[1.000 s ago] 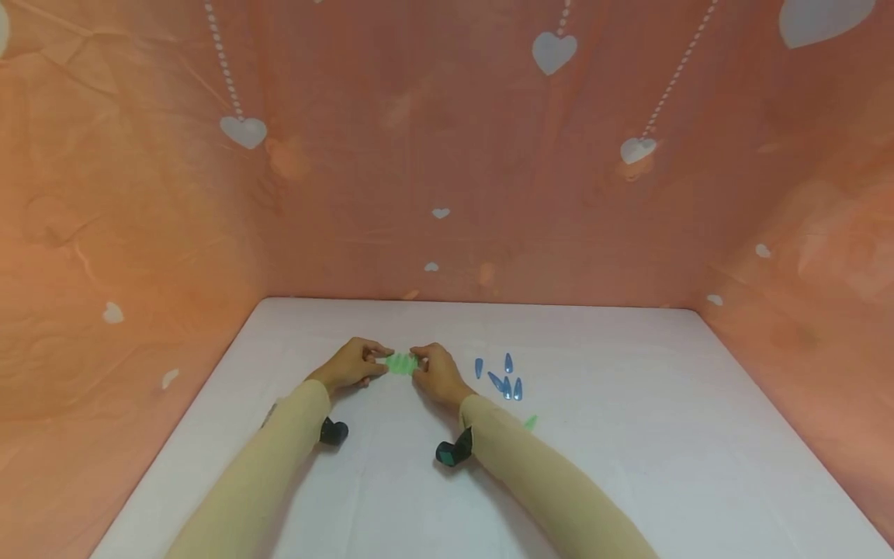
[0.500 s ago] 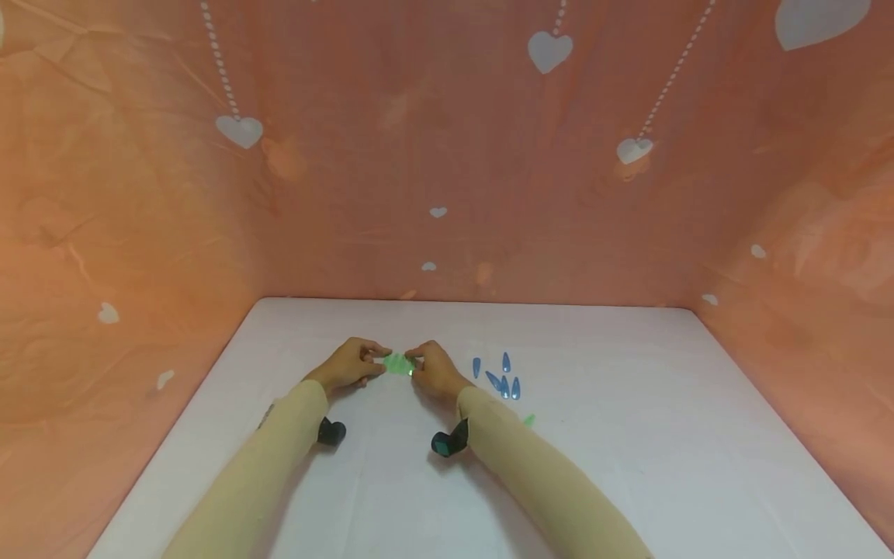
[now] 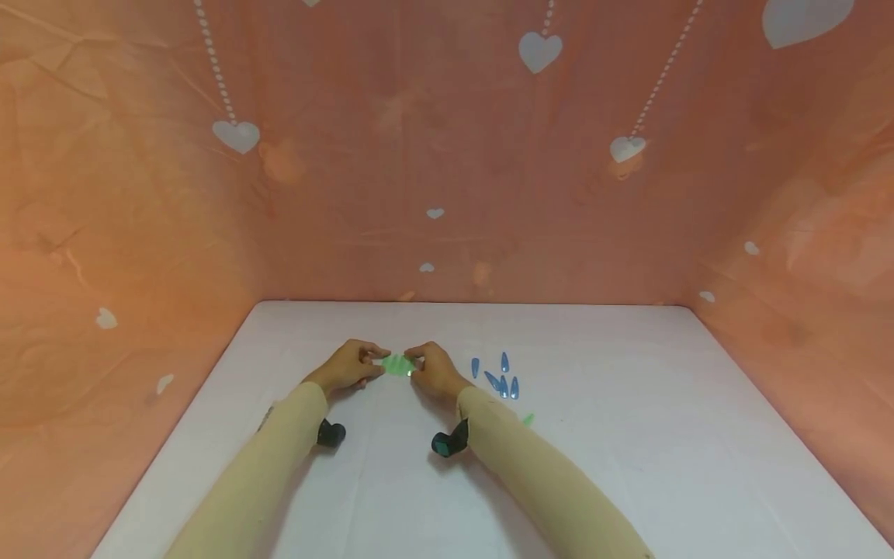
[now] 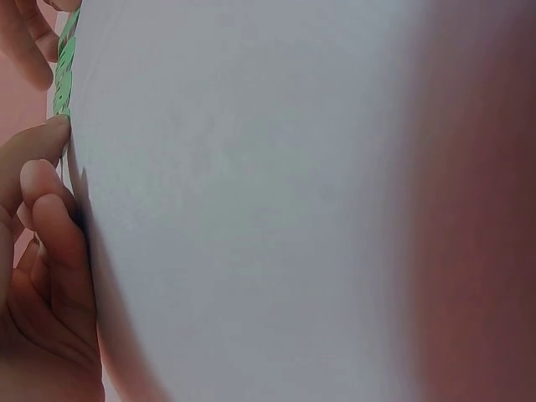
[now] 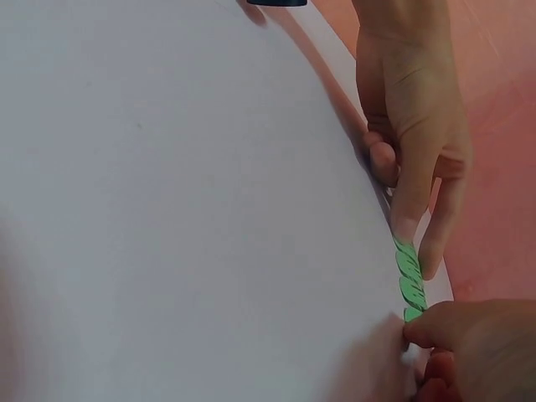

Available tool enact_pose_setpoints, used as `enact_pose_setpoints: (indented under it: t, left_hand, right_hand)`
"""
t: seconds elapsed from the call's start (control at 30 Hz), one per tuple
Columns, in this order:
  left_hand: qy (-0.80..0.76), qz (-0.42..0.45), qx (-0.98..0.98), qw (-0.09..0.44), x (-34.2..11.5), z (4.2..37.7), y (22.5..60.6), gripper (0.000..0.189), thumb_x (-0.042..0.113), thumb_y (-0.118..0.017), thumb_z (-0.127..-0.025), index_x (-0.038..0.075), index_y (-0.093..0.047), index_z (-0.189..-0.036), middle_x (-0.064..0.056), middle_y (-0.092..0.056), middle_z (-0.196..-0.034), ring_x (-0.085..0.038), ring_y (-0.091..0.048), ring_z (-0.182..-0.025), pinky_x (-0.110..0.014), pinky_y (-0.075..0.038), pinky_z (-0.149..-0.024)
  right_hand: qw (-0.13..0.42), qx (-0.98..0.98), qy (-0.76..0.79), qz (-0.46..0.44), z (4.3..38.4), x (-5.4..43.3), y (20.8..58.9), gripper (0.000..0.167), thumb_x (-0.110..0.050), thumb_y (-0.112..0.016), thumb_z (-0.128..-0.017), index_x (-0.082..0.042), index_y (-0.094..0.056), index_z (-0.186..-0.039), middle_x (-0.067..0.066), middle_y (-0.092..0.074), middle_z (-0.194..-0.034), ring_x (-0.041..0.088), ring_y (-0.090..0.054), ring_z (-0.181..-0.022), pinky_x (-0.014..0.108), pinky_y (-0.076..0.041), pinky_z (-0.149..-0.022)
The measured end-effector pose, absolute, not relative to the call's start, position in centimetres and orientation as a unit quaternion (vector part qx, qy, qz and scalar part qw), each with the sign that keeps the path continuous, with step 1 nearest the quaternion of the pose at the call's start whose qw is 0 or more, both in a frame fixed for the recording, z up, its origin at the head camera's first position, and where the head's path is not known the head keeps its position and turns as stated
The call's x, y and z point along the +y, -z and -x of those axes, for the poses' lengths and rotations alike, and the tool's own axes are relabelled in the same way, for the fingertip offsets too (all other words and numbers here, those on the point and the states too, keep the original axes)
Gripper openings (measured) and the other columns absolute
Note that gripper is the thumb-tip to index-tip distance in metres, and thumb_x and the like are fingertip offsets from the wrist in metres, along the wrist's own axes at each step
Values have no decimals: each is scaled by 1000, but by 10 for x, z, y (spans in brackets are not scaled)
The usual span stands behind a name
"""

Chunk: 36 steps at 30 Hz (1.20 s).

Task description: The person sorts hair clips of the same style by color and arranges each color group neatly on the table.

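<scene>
Several slim green teardrop-shaped pieces [image 3: 397, 365], which look like snap hair clips, lie side by side in a short row on the white table. My left hand [image 3: 348, 364] pinches the row's left end, its thumb at the near edge and forefinger at the far edge. At the other end, my right hand [image 3: 438, 373] holds the row in the same way, covering part of it. In the right wrist view, the green hair clips [image 5: 410, 280] stand close together between both hands' fingertips, and dark slits show on them. The left wrist view catches only a narrow edge of the green hair clips [image 4: 64, 79].
Right of my right hand lie several loose blue hair clips [image 3: 504, 362] of the same shape. A single green hair clip [image 3: 528, 419] lies beside my right forearm, partly hidden by the sleeve. An orange cloth [image 3: 461, 178] with pale hearts surrounds the white table [image 3: 628, 435].
My right fingers have shifted very slightly left against the row of green hair clips. Otherwise both hands keep their places, and the head view has drifted a little.
</scene>
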<state>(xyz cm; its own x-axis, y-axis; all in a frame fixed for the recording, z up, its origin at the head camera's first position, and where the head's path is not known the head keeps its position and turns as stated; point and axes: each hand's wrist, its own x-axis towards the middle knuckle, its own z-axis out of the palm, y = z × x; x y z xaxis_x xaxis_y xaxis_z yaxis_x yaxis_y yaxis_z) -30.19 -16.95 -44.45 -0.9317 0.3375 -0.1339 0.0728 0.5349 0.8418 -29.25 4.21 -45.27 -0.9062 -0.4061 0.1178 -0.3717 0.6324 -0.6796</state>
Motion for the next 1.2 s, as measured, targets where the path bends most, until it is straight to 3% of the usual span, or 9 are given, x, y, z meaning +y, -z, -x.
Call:
enact_pose_setpoints:
  t: [0.27, 0.57, 0.67, 0.8, 0.9, 1.2]
  left_hand:
    - [-466, -113, 865, 146, -173, 303, 446, 42, 4, -66, -95, -6, -59, -135, 6, -46, -60, -3, -44, -47, -16, -40, -48]
    - [-468, -113, 865, 142, -178, 304, 448, 41, 4, -67, -95, -6, -60, -135, 5, -46, -61, -3, -44, -47, -17, -41, -48]
    - [-474, -102, 862, 147, -177, 305, 449, 41, 4, -67, -95, -4, -61, -134, 6, -45, -61, -4, -45, -48, -17, -41, -48]
    - [-478, -97, 860, 149, -176, 306, 449, 40, 4, -67, -95, -3, -62, -134, 6, -45, -61, -4, -45, -48, -17, -40, -48]
    - [-477, -99, 860, 148, -176, 306, 448, 40, 4, -67, -95, -3, -61, -134, 5, -45, -62, -4, -44, -48, -17, -40, -48]
    - [-474, -94, 863, 150, -178, 302, 449, 42, 4, -67, -95, -4, -60, -136, 6, -43, -64, -4, -44, -49, -17, -40, -49]
  right_hand:
    - [31, 902, 379, 204, 294, 42, 453, 50, 8, -63, -80, 2, -66, -129, 19, -66, -126, 15, -52, -85, 26, -46, -81]
    - [60, 879, 428, 201, 293, 45, 452, 58, 0, -66, -86, -2, -53, -143, 20, -63, -128, 17, -56, -88, 28, -48, -80]
    - [74, 861, 463, 198, 295, 50, 453, 59, -3, -65, -91, -3, -48, -147, 22, -60, -130, 20, -61, -95, 28, -54, -78]
    - [100, 837, 505, 186, 295, 55, 453, 59, -7, -63, -97, -4, -40, -152, 23, -56, -134, 22, -66, -90, 29, -59, -71]
    - [113, 831, 513, 180, 293, 59, 450, 59, -11, -61, -100, -7, -38, -153, 23, -54, -137, 20, -67, -85, 29, -59, -73]
    - [124, 817, 532, 187, 286, 68, 445, 61, -11, -60, -100, -5, -34, -155, 26, -52, -138, 26, -70, -93, 33, -60, -77]
